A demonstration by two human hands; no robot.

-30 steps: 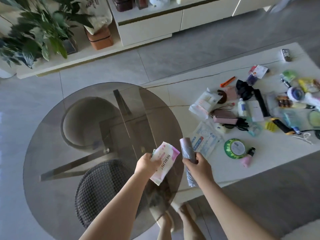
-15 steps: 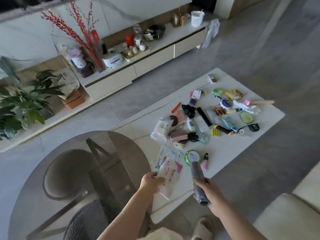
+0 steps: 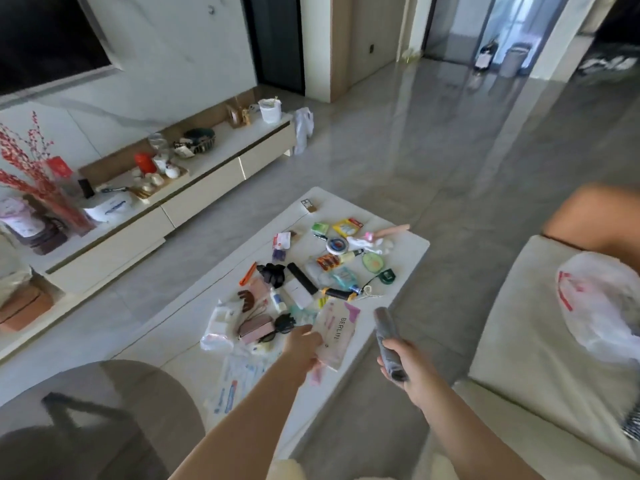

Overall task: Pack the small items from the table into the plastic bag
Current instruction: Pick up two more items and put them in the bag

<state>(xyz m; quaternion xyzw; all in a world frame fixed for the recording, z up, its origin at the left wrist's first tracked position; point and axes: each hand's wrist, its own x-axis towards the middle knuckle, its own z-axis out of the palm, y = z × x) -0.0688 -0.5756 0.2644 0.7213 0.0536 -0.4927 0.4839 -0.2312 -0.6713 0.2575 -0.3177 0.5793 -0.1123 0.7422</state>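
A pale pink and white packet (image 3: 335, 336) printed with dark lettering and a magenta corner is held, and a grey, faintly mottled roll (image 3: 388, 341) is gripped. The table (image 3: 398, 268) is white. On it are seen an orange clip (image 3: 248, 274), a black scrunchie (image 3: 272, 274), a dusty pink pouch (image 3: 255, 328), a green round item (image 3: 373, 262), a yellow packet (image 3: 347, 226) and a white tin with a blue and red lid (image 3: 336, 245). The plastic bag (image 3: 602, 306) is translucent white with red print. The sofa (image 3: 540, 341) is cream, the floor (image 3: 433, 150) glossy grey. Red blossom branches (image 3: 24, 161) are shown against a white marbled wall (image 3: 166, 46) with grey veins.
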